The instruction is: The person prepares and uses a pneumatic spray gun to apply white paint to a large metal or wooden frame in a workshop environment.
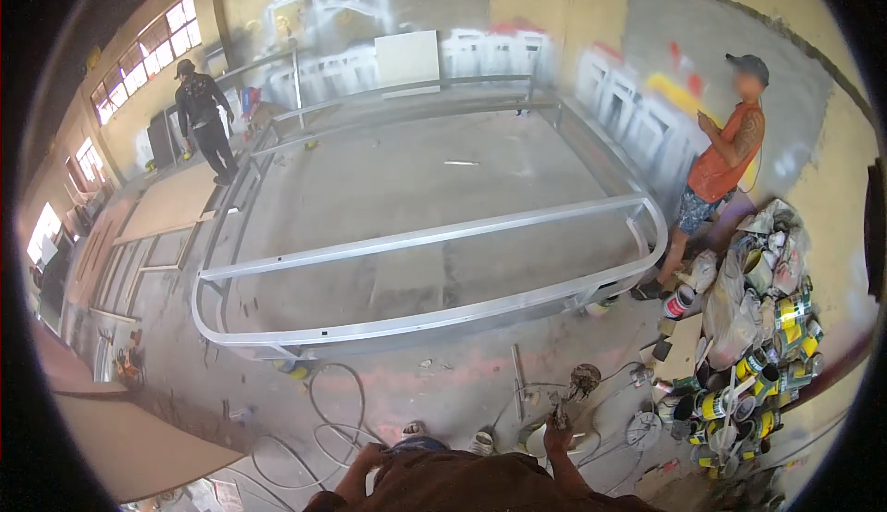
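My right hand (558, 437) is closed around the handle of a paint-smeared spray gun (560, 412), whose round, dark-stained cup (584, 379) sticks up at the front. Low at my waist, my left hand (370, 457) rests against my clothing; its fingers are too hidden to tell whether they grip anything. In front of me stands a large silver metal frame (425, 320) with rounded corners and a long crossbar (425, 238). Neither hand touches the frame.
A thin hose (312, 392) loops over the floor. Heaped paint cans and plastic bags (739, 336) stand at right. A person in orange (725, 161) is by the right wall; another in dark clothes (203, 115) is far left. Boards (171, 202) lie at left.
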Motion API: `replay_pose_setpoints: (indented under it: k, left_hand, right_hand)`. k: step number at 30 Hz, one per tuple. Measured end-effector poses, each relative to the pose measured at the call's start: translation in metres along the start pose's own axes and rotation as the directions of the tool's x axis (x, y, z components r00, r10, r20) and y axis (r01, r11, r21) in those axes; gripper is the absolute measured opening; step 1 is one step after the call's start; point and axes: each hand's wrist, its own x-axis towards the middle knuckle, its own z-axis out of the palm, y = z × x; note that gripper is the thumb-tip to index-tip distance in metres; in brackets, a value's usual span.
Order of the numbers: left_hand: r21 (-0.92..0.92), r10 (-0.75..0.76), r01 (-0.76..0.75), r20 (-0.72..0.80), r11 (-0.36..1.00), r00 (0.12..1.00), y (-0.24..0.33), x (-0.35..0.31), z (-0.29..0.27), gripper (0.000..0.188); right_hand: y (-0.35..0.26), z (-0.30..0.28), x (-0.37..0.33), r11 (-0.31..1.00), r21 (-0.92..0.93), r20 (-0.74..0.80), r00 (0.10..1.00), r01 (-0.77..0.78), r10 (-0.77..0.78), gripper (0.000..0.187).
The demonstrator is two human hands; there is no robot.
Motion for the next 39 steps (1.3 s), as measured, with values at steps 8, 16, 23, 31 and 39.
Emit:
replay_pose_setpoints:
  k: [8, 16, 23, 31, 39]
  left_hand:
    - [-0.296, 0.047, -0.035, 0.033, 0.955, 0.998, -0.021, 0.019, 0.02, 0.052]
    - [0.148, 0.003, 0.011, -0.095, 0.989, 0.996, 0.002, 0.037, 0.022, 0.047]
    - [0.106, 0.036, -0.026, -0.092, 0.994, 0.995, 0.007, 0.032, 0.02, 0.046]
    - [0.104, 0.408, -0.394, -0.191, 0.913, 0.893, -0.01, 0.042, 0.03, 0.04]
    - [0.145, 0.062, -0.047, -0.103, 0.988, 0.993, -0.006, 0.024, 0.011, 0.043]
  right_hand:
    - [-0.024, 0.0, -0.011, 0.758, -0.642, -0.075, 0.974, 0.117, -0.213, 0.029]
    - [-0.05, -0.011, -0.024, 0.804, -0.594, -0.058, 0.995, 0.028, -0.078, 0.033]
    - [-0.01, -0.033, -0.008, 0.839, -0.542, -0.099, 0.989, 0.036, -0.107, 0.036]
    - [-0.012, -0.044, -0.015, 0.849, -0.511, -0.09, 0.974, 0.133, -0.207, 0.031]
    - [-0.02, -0.031, -0.029, 0.855, -0.518, -0.192, 0.971, 0.025, -0.144, 0.03]
